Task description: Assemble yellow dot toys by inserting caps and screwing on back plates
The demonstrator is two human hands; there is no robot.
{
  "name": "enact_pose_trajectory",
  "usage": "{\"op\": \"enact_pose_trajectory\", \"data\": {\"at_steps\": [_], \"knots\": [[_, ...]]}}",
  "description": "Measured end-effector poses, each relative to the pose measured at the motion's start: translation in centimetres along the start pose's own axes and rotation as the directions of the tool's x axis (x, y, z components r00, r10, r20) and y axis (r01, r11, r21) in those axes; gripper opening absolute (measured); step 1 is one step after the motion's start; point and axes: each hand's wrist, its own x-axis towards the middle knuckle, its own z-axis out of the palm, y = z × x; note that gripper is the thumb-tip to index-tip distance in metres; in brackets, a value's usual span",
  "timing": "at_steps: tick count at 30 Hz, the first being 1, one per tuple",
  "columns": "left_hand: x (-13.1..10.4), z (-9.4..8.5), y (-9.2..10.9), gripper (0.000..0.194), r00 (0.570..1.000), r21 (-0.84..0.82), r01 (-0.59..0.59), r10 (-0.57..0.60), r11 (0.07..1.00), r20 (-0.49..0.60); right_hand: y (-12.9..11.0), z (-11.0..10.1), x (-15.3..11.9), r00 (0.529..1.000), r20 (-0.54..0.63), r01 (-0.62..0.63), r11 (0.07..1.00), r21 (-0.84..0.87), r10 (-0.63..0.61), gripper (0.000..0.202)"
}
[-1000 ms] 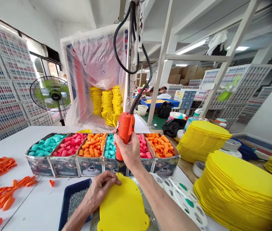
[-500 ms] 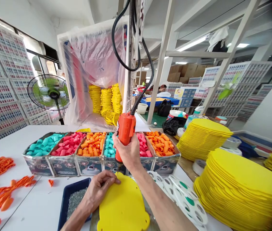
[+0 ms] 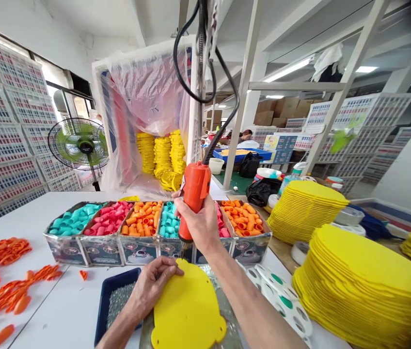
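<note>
My right hand [image 3: 203, 223] is wrapped round an orange-red electric screwdriver [image 3: 195, 186] that hangs from a black cable, its tip pointing down over the top edge of a yellow plate [image 3: 187, 305]. The tip is close to the plate's upper end; whether they touch I cannot tell. My left hand [image 3: 156, 281] rests on the plate's upper left edge, thumb and forefinger pinched together near the tip. Anything between those fingers is too small to name. Left of the plate, a dark blue tray [image 3: 102, 295] holds small metal screws.
Boxes [image 3: 138, 251] of teal, pink and orange parts stand in a row behind the plate. Stacks of yellow plates [image 3: 358, 281] are at the right, beside white perforated discs [image 3: 281, 291]. Orange pieces [image 3: 9, 291] lie at the left. A fan [image 3: 82, 144] stands farther back.
The screwdriver and my right hand have shifted slightly right, and the tool's body leans more. My left hand stays at the plate's edge. The whole view has moved a little.
</note>
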Motion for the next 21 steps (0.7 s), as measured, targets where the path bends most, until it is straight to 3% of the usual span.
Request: {"op": "enact_pose_trajectory", "data": {"at_steps": [4,9,21], "knots": [[-0.4,-0.1,0.7,0.020,0.991,0.187,-0.129,0.136,0.974,-0.021,-1.9,0.3,-0.1,1.000,0.001,0.001,0.996,0.088,-0.001,0.025],[-1.0,0.1,1.0,0.016,0.976,0.303,-0.204,0.216,0.931,-0.006,-3.5,0.7,-0.7,1.000,0.018,-0.013,0.990,0.138,0.010,0.025],[-1.2,0.4,1.3,0.013,0.915,0.438,-0.395,0.390,0.807,0.107,-3.0,0.7,-1.4,0.995,0.091,-0.047,0.990,0.131,0.035,0.029]]}}
